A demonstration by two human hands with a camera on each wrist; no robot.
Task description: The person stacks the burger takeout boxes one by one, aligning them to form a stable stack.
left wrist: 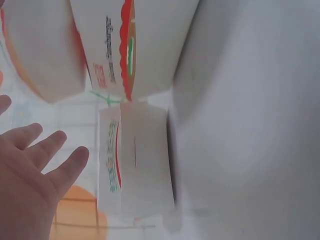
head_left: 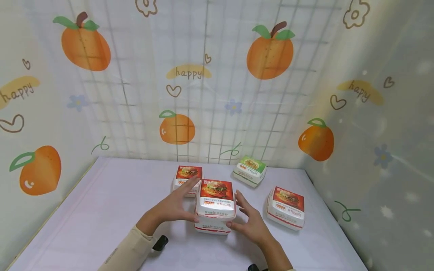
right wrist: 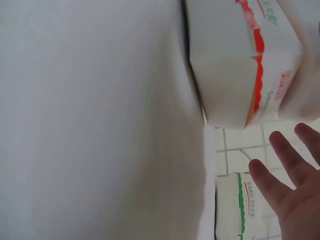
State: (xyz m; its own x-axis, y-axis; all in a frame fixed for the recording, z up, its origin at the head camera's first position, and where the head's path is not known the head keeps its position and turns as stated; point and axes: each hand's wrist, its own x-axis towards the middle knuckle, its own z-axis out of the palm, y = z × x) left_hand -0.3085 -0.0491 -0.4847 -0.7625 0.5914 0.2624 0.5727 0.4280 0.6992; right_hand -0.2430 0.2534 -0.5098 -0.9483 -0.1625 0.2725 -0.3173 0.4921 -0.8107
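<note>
In front of me a burger box with a red printed lid [head_left: 216, 195] sits on top of a second burger box [head_left: 213, 225]. My left hand [head_left: 174, 207] is at the left side of this stack, fingers spread and straight, thumb tip beside the front left corner. On the other side my right hand [head_left: 252, 220] has its fingers apart, its thumb close to the lower box's front right corner. Both wrist views show straight fingers with a gap to the lower box [left wrist: 150, 50], and the upper box [right wrist: 305, 60] is partly cut off.
Behind the stack to the left stands another red-topped burger box [head_left: 188, 172]. A green-topped burger box [head_left: 250, 171] is at the back, and a red-topped burger box [head_left: 286, 207] stands to the right. A curtain with printed oranges [head_left: 178, 128] surrounds the white table [head_left: 135, 180].
</note>
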